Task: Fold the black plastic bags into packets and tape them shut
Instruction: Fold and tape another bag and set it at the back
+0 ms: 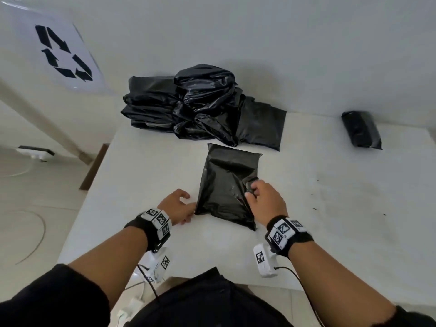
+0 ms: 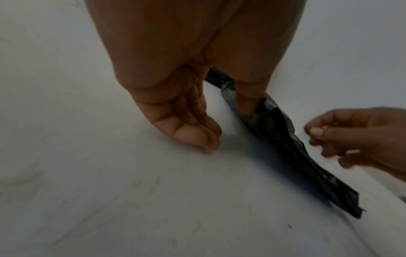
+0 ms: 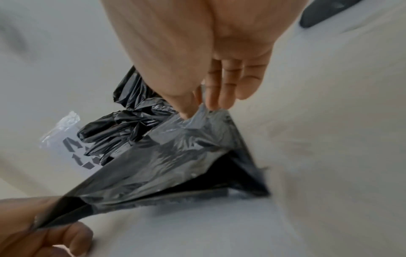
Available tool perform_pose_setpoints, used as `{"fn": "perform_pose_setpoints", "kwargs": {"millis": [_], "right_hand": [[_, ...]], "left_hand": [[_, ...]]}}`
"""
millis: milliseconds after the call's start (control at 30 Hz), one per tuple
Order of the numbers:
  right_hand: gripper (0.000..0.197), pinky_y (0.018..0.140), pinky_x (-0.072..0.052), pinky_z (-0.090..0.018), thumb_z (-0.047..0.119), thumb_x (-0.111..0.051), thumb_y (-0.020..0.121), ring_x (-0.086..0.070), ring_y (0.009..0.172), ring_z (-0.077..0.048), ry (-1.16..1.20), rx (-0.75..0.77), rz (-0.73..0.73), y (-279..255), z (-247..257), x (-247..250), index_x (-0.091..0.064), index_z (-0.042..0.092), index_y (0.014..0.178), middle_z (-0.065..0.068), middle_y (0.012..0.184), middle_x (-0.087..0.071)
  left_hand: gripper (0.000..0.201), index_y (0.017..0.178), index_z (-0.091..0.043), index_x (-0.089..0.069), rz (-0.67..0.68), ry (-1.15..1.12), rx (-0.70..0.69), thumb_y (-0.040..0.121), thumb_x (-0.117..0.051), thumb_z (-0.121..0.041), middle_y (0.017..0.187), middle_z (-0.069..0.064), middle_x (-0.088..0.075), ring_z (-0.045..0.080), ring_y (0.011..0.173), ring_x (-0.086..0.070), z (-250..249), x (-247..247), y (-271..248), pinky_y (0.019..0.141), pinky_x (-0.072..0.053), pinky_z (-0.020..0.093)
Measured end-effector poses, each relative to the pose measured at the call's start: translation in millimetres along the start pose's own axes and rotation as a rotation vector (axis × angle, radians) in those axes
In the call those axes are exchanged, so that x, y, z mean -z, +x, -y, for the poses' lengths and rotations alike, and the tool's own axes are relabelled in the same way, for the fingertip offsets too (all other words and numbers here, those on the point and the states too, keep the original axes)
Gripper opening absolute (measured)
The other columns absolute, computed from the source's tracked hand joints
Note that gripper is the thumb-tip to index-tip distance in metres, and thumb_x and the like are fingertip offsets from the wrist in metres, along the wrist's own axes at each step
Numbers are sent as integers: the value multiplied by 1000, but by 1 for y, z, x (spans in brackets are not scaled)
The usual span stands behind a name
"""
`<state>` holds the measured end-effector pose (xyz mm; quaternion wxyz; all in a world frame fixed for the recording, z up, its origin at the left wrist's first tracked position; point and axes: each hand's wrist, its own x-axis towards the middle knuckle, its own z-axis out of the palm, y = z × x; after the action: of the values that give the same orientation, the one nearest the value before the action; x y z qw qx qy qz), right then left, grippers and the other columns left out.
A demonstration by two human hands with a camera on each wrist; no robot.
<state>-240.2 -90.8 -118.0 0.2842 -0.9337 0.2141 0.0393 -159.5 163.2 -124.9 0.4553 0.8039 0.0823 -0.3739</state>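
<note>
One flat black plastic bag (image 1: 226, 180) lies in the middle of the white table (image 1: 330, 197). My right hand (image 1: 251, 188) pinches the bag's right edge between thumb and fingers. In the right wrist view that hand (image 3: 197, 109) lifts the top layer of the bag (image 3: 167, 160), so the near end gapes. My left hand (image 1: 188, 206) holds the near-left corner. In the left wrist view its thumb (image 2: 248, 104) sits tucked against the bag's edge (image 2: 285, 139), and its bent fingers (image 2: 197, 135) rest on the table. No tape is in sight.
A heap of crumpled and flat black bags (image 1: 195, 107) sits at the table's far side. One rolled black packet (image 1: 361, 129) lies at the far right. A sheet with a recycling sign (image 1: 61, 53) hangs at the left. The table's left edge drops to the floor.
</note>
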Motion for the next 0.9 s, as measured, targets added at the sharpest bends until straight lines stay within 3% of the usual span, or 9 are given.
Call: {"fn": "perform_pose_setpoints", "kwargs": {"millis": [100,167,267,400,533,667,733,800,900], "right_hand": [[37,80,-48,-34,48,-52,96,-63,96,-25,-22,-169,113,-20,-17,3,-47,24,125,1,98,-68],[43,80,-48,-34,53,-52,94,-64,93,-25,3,-232,163,-31,-25,-2,-43,25,126,2,90,-69],[45,83,-48,-33,51,-58,91,-62,91,-22,126,-282,214,-42,-28,-12,-42,25,125,4,85,-67],[42,81,-47,-29,36,-65,90,-63,88,-19,301,-349,193,-45,-22,-17,-46,21,124,2,87,-68],[30,75,-50,-27,22,-62,93,-62,76,-14,465,-409,148,-46,-13,-11,-49,21,120,3,81,-63],[17,75,-43,-26,22,-51,97,-58,78,-15,310,-398,130,-49,-13,-6,-51,20,114,4,85,-60],[12,77,-42,-27,25,-47,98,-60,88,-21,229,-412,162,-53,-13,-6,-51,22,109,1,94,-61],[11,81,-49,-31,32,-49,96,-63,94,-25,250,-463,171,-55,-14,-8,-52,23,100,0,94,-64],[23,82,-59,-46,47,-50,88,-69,85,-30,347,-529,195,-55,-17,-13,-52,25,86,-4,85,-70]], "left_hand": [[33,115,-11,-49,-56,-83,20,97,-53,-38,80,16,-69,30,66,-67,-7,-3,4,63,-53,35],[38,114,-13,-50,-56,-124,13,94,-58,-44,82,16,-69,29,67,-66,-11,-2,5,67,-57,38],[41,117,-20,-48,0,32,-67,85,-74,-19,77,11,-71,27,68,-67,-5,-1,9,73,-60,40],[49,124,-21,-42,79,129,-80,86,-66,-1,79,9,-69,26,63,-65,0,-2,7,64,-58,37],[36,105,-22,-39,-1,241,-173,87,-57,3,76,8,-70,19,53,-57,3,-7,0,49,-46,24],[32,74,-24,-50,-44,332,-250,82,-49,8,60,1,-57,17,50,-51,4,-5,-4,48,-41,19],[36,67,-22,-59,-21,237,-197,81,-46,8,62,3,-59,20,55,-56,5,-4,-1,55,-46,24],[30,74,-16,-65,18,31,-97,86,-51,8,75,10,-62,22,64,-60,6,-5,0,60,-52,31],[12,84,-7,-62,82,-212,-13,89,-61,4,79,12,-63,17,59,-64,3,-7,-5,55,-55,26]]}}
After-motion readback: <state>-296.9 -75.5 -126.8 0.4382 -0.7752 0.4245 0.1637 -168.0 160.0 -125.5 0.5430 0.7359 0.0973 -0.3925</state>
